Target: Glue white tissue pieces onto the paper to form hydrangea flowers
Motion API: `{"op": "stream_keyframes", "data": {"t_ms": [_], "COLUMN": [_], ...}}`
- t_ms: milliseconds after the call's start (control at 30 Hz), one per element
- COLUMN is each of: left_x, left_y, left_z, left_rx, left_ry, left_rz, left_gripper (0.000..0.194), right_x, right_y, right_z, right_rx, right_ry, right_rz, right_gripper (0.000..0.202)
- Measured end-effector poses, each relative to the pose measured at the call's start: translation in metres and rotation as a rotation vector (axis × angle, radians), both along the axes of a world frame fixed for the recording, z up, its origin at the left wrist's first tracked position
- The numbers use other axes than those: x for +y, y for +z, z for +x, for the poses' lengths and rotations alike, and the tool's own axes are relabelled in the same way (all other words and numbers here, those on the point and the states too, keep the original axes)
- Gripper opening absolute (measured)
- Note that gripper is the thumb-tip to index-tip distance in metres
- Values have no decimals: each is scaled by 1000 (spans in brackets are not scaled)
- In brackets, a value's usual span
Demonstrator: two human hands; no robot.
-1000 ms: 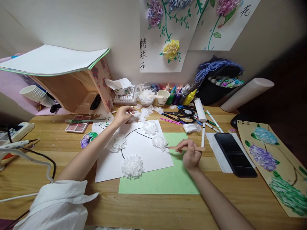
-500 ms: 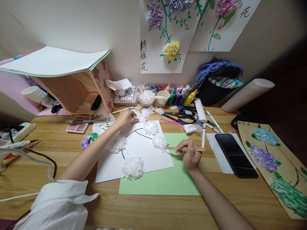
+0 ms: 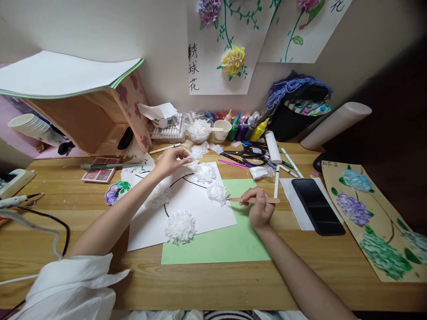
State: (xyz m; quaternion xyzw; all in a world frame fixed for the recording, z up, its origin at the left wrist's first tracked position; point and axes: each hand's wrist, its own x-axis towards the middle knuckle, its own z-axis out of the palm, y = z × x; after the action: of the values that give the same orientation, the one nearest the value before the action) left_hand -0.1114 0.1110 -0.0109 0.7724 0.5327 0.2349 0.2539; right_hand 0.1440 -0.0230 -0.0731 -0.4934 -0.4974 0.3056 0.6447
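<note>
My right hand (image 3: 261,206) grips a flat wooden craft stick (image 3: 271,201). The stick's left tip touches or nearly touches the edge of a white ruffled paper flower (image 3: 218,194) on the white sheet (image 3: 203,212). Black stem lines are drawn on this sheet, and other white paper flowers (image 3: 180,226) lie on it. At the sheet's top edge, my left hand (image 3: 171,162) has its fingers curled together beside small white paper squares (image 3: 199,152). What sits between those fingertips, if anything, is hidden. My left forearm partly covers the left flower (image 3: 159,194).
Green paper (image 3: 216,249) lies under the sheet. Behind are scissors (image 3: 247,153), a paper cup (image 3: 222,130), a bowl of white scraps (image 3: 199,131) and paint bottles (image 3: 259,130). To the right lie a phone (image 3: 318,206) and a flower picture (image 3: 376,218). A paint palette (image 3: 117,192) sits left.
The camera view has shifted slightly, moving everything left and a little up. The craft stick stays in my right hand by the same flower. My left hand stays near the paper squares.
</note>
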Motion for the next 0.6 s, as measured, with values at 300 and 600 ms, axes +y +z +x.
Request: {"op": "stream_keyframes", "data": {"t_ms": [300,600], "left_x": [-54,-96], "left_y": [15,-11], "left_z": [38,72], "left_rx": [-87,203], "left_ry": [-241,-330], "left_rz": [-277,-157], "left_gripper": [18,18], "right_x": [0,-7], "right_y": [4,2], "right_z": [-1,-1], "right_rx": [7,-35], "right_ry": [-13,100], "right_rz": [-9,21], "right_gripper": [46,48]}}
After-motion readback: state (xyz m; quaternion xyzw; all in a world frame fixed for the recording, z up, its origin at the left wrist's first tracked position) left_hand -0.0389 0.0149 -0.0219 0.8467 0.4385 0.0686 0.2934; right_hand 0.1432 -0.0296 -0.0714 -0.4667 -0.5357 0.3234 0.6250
